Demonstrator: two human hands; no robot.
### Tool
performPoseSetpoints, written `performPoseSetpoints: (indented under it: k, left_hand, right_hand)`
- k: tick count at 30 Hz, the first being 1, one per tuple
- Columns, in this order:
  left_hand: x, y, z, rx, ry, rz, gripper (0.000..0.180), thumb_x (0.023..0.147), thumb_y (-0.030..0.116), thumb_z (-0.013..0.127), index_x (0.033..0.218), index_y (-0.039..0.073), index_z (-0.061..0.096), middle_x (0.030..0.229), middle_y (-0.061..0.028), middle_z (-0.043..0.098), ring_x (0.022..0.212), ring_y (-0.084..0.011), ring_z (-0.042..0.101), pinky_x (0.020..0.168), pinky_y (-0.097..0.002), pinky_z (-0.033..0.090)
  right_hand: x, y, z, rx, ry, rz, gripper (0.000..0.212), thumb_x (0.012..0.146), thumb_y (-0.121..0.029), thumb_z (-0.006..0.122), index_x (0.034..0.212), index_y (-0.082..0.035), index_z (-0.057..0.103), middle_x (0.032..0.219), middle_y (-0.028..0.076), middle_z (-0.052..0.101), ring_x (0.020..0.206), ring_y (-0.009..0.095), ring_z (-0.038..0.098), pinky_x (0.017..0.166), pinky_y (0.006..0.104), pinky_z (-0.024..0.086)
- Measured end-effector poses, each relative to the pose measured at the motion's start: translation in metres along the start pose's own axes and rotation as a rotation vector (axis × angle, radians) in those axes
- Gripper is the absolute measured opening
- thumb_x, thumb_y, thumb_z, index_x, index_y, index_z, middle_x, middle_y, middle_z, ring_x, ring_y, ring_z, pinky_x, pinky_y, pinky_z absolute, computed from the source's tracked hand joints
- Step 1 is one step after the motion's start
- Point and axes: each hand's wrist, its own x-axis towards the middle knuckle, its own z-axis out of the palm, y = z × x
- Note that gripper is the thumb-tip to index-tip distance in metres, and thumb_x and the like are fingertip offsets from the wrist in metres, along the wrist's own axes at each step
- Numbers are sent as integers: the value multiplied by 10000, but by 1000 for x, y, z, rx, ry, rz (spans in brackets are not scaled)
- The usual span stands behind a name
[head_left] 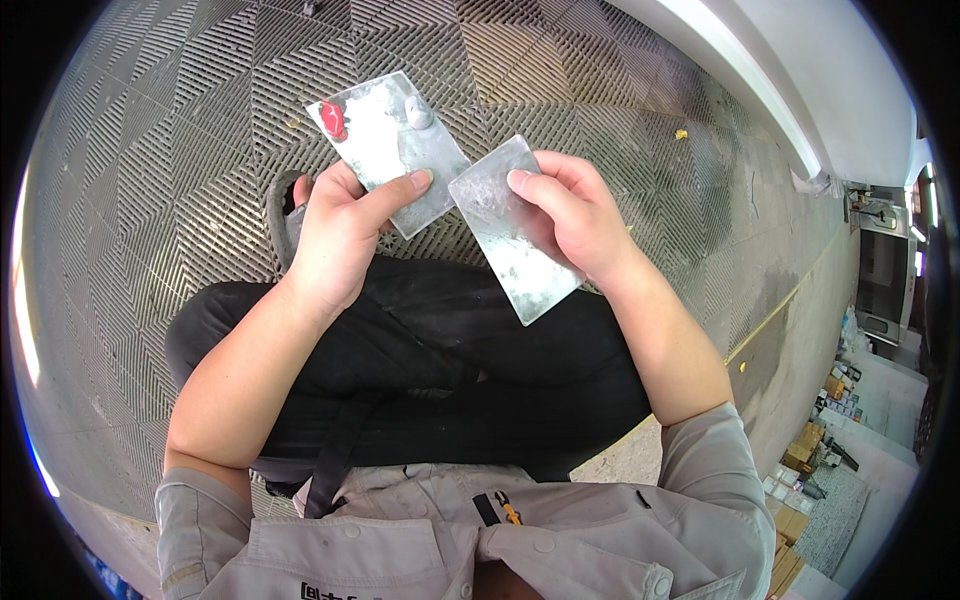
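Left grip [335, 228] pinching scuffed rectangular plate [393, 147] with red dab [333, 120], grey dab [418, 113]. Right grip [585, 218] pinching second plate [508, 235], corners close, contact unclear. Both above ribbed floor tiles [530, 60]. Best kept level, thumbs off dabs. Cardboard boxes [790, 522] far right, contents not visible.

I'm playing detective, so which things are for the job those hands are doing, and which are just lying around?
Seem part of the job:
the plate in the left hand, held by the left hand
its red dab and grey dab
the plate in the right hand, held by the right hand

Seem just lying about:
yellow scrap on the floor
brown boxes off to the right
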Motion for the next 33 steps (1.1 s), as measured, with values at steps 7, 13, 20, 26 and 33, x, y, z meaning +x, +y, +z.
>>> performPoseSetpoints:
  k: [7, 13, 20, 26, 33]
  left_hand:
    - [1, 0, 0, 6, -12, 1, 160, 987, 167, 779, 1106, 60, 766, 988, 30, 773, 798, -29, 608, 702, -230, 436]
    - [2, 2, -6, 43, -41, -27, 214, 1033, 65, 689, 1237, 4, 711, 1186, -85, 783, 1079, -165, 746, 976, -337, 584]
    - [4, 0, -7, 45, -31, -20, 241, 1027, 53, 683, 1262, 3, 679, 1206, -92, 769, 1102, -174, 737, 997, -342, 576]
    - [3, 1, -7, 34, -31, -20, 243, 1026, 50, 684, 1263, 1, 677, 1207, -94, 768, 1106, -175, 736, 1000, -347, 576]
    - [3, 2, -7, 31, -6, -32, 249, 1030, 52, 680, 1273, 2, 670, 1216, -94, 765, 1117, -181, 736, 1010, -354, 580]
  right_hand:
    - [3, 5, -2, 5, -18, -31, 237, 1077, -210, 622, 975, -29, 737, 722, -69, 601, 606, 14, 469, 548, 230, 349]
    - [1, 2, -1, 8, -12, -38, 236, 1079, -212, 621, 982, -32, 739, 735, -71, 605, 614, 11, 469, 550, 228, 349]
    - [1, 2, -2, 26, -7, -34, 230, 1078, -211, 622, 979, -37, 735, 747, -74, 608, 625, 9, 471, 556, 227, 352]
    - [1, 0, -2, 27, -5, -24, 229, 1077, -213, 626, 973, -39, 732, 754, -77, 605, 633, 8, 471, 559, 226, 350]
    - [-1, -3, -1, 35, 6, -5, 233, 1078, -214, 626, 981, -32, 734, 775, -69, 624, 641, 10, 484, 560, 224, 358]
